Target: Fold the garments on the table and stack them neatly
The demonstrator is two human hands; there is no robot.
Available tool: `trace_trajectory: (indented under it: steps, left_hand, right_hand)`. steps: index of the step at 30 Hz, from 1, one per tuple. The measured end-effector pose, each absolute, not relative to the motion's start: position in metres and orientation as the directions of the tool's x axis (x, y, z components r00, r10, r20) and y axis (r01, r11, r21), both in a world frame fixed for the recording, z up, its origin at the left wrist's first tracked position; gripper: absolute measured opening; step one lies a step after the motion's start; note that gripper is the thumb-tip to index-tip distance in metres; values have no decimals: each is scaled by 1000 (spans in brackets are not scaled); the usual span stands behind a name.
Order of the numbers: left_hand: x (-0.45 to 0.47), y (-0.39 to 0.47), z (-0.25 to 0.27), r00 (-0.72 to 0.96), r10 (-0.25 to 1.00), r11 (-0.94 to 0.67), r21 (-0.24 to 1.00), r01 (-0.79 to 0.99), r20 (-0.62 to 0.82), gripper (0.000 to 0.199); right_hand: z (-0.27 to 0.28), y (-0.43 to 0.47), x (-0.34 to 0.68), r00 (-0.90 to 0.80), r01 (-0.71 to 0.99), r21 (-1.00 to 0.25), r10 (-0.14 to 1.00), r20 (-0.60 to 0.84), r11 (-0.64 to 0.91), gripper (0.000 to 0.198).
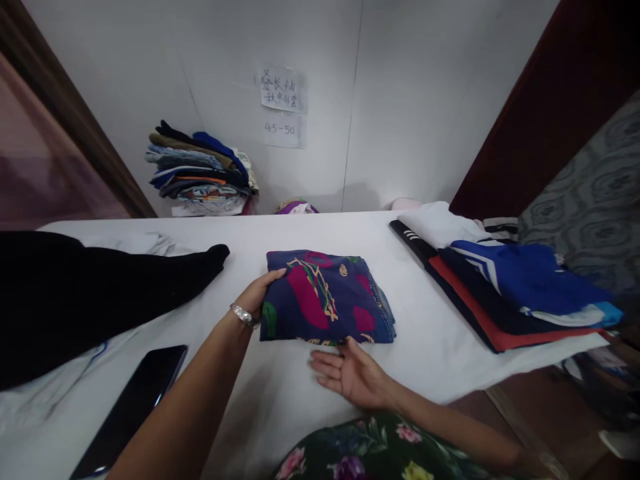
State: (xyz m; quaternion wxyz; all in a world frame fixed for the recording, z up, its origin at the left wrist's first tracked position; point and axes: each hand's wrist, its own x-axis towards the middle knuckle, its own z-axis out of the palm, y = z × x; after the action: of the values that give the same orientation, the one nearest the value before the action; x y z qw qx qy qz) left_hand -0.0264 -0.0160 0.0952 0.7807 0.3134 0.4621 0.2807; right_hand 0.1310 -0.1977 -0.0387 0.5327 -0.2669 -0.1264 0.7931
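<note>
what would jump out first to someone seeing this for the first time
Probably the folded purple-blue cloth with magenta patches, in the middle of the white table, with the left hand at its left edge and the right hand at its near edge. Next might come the black garment at the left and the bright blue piece among the clothes at the right.

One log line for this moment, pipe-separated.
left hand: at folded garment's left edge | right hand: thumb at near edge | phone: on table

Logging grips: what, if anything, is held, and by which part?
The folded patterned cloth: left hand at its left edge, right hand touching its near edge.
</note>
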Motion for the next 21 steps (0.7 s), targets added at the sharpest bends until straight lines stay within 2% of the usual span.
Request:
trace_trajectory:
  steps: [4, 7, 12, 17, 21]
  left_hand:
    - [-24, -35, 113, 431, 764, 588, 794, -156, -481, 31]
    - [-30, -50, 109, 405, 821, 495, 856, -151, -403, 44]
    - [-41, -69, 96, 392, 855, 415, 901, -125, -340, 69]
    - [-32, -71, 108, 417, 877, 319, 938, -136, -238, 77]
    - [7, -55, 122, 480, 876, 188, 952, -243, -50, 79]
  right_hand:
    - [-30, -177, 137, 21, -863, -496, 972, -236, -102, 50]
    - [-27, -169, 153, 181, -834, -552, 951, -250, 13, 41]
    - [-19, -166, 179, 307, -743, -664, 923, -233, 79, 16]
    - [19, -157, 213, 389, -693, -692, 913, -120, 204, 20]
    - [68, -143, 260, 457, -683, -654, 889, -35, 325, 23]
